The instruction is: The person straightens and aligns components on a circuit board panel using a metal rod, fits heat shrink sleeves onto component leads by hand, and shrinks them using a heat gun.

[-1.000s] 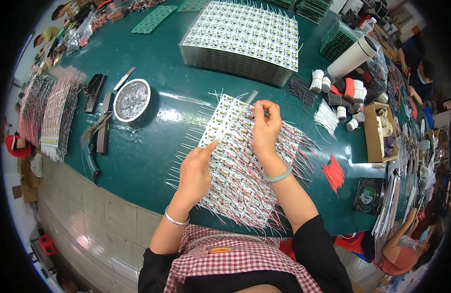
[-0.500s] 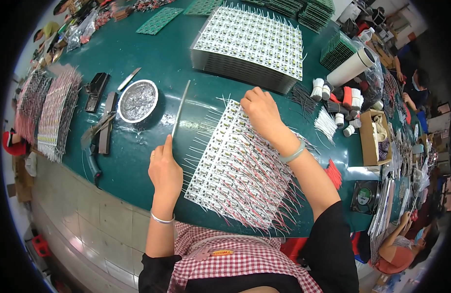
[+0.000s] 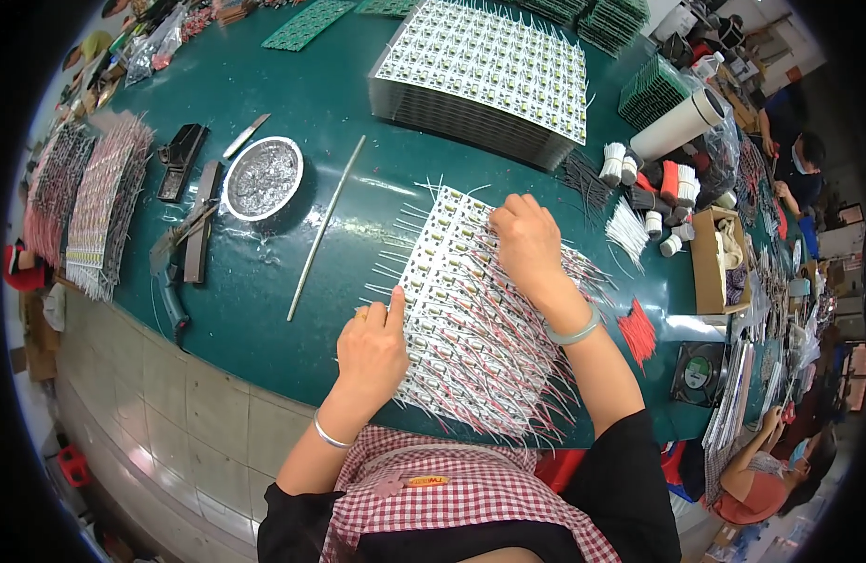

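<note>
In front of me lies a white circuit-board panel [image 3: 433,246], with red and white wires [image 3: 489,347] rising from many of its small boards. My left hand [image 3: 372,352] rests at the panel's left edge, its index finger stretched out and nothing visible in its grasp. Over the upper right of the panel is my right hand [image 3: 527,246], fingers curled closed; whatever they pinch is hidden. A thin pale rod [image 3: 326,230] lies on the table, left of the panel and apart from my left hand.
A tall stack of white panels [image 3: 480,70] stands behind. On the left are a metal bowl [image 3: 264,178], a knife [image 3: 246,135], a blue-handled tool [image 3: 173,302] and wired panels [image 3: 105,202]. Wire bundles [image 3: 626,235], a white cylinder [image 3: 677,125] and a carton [image 3: 710,263] occupy the right.
My left hand has left the rod and moved right to the panel's edge. My right hand has shifted slightly right and down. The rod now lies free on the table.
</note>
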Motion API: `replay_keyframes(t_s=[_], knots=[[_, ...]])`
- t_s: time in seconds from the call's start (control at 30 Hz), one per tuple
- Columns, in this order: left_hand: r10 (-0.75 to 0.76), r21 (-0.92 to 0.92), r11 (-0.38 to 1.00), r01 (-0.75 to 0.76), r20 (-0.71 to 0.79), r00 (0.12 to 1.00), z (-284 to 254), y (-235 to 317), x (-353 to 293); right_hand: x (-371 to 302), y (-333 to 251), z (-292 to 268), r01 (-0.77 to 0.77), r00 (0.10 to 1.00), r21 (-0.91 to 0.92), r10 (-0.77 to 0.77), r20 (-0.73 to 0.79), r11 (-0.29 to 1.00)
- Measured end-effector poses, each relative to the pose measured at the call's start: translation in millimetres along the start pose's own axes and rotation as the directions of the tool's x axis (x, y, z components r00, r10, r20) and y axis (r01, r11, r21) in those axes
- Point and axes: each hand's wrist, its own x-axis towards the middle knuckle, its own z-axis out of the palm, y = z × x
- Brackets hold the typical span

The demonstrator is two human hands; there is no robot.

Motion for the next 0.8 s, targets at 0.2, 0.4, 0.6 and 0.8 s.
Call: replay_keyframes(t_s=[0.2,0.4,0.6,0.8], knots=[[0.034,-0.009,0.999,-0.033,0.135,0.99,-13.8,21.2,-13.3,13.9,-19.1,-5.7,0.084,0.984,0.285,-0.034,-0.177,0.955],[0.049,-0.053,0.998,-0.046,0.052,0.997,-23.4,4.7,51.5,-2.7,-27.9,16.8,0.085,0.996,0.341,-0.069,-0.059,0.936],[0.064,0.093,0.993,-0.072,0.079,0.995,13.2,-13.6,100.2,-6.2,-28.6,14.2,0.061,0.994,0.358,-0.026,-0.102,0.932],[0.055,0.128,0.99,-0.061,0.049,0.997,21.0,-12.3,101.6,-3.6,-14.6,9.6,0.0,0.991,0.448,0.061,-0.123,0.894]])
